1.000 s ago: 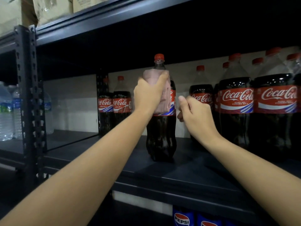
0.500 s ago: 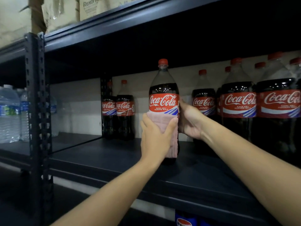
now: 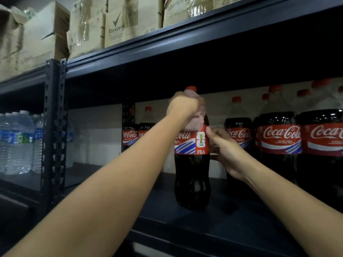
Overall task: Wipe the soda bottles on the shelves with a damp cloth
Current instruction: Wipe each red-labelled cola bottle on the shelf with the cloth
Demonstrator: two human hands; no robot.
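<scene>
- Wiping one bottle [image 3: 192, 175], which stands upright near the front edge of the shelf [image 3: 213, 221], apart from the row at right.
- Left hand [image 3: 182, 108]: fingers curled round the cloth [image 3: 194, 121], pressing it about the neck and shoulder just under the red cap [image 3: 191, 88].
- Right hand [image 3: 225, 151]: fingers curled round the label band from the right side, steadying it.
- Handling, my estimate: full, so heavy and tall, liable to tip; smooth plastic, likely slippery once damp; walls give slightly under squeeze.
- Best hold: label waist, where my right hand sits.
- Cloth: soft, limp, conforms to the curve.
- Other bottles [image 3: 280, 143]: upright, behind and right.
</scene>
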